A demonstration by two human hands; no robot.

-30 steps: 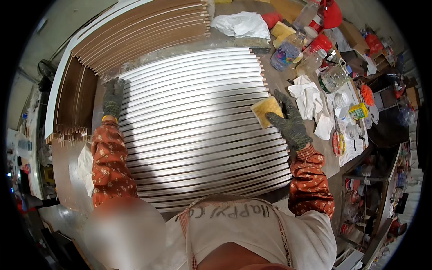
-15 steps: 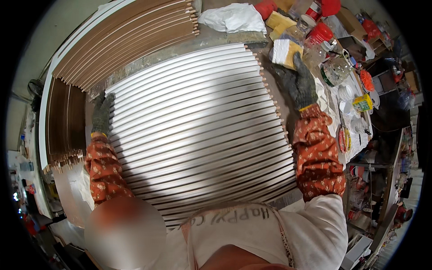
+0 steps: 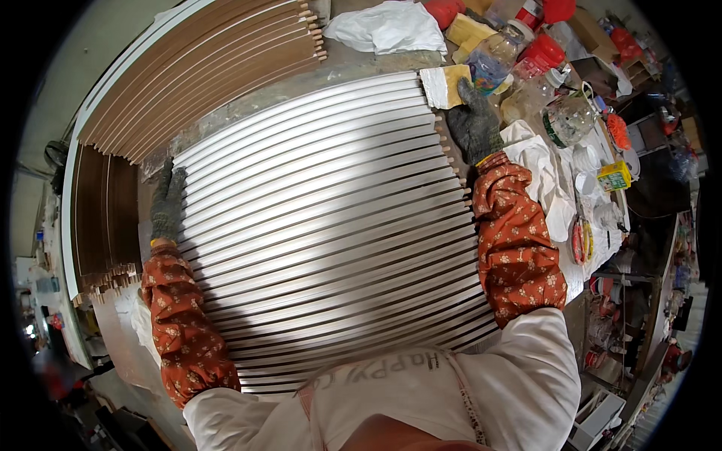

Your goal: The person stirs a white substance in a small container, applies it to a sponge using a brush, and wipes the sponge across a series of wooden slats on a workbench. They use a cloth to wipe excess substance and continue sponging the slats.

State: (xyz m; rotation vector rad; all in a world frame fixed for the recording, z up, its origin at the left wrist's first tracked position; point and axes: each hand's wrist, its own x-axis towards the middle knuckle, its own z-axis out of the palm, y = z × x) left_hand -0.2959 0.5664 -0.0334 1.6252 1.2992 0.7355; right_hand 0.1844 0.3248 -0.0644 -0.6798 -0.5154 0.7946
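Note:
A row of white slats (image 3: 316, 203), laid side by side with thin gaps, spreads before me. Small wooden pegs stick out of their right ends. My right hand (image 3: 475, 120), in a dark grey glove, grips a yellow sponge (image 3: 454, 86) whose left part is white. That sponge is at the right end of the farthest slats and seems to touch them. Along the left ends lies my gloved left hand (image 3: 168, 201), its fingers stretched out and holding nothing that shows.
Stacked brown boards (image 3: 203, 75) with pegged ends stand at the far left. A white plastic bag (image 3: 387, 28) lies at the back. Clear plastic jars (image 3: 568, 119), a small yellow box (image 3: 614, 177) and red-handled scissors (image 3: 582, 242) crowd the right side.
My right hand has moved left with the sponge, from beside the slats to the far slats' right ends. My left hand has shifted slightly nearer along the left ends.

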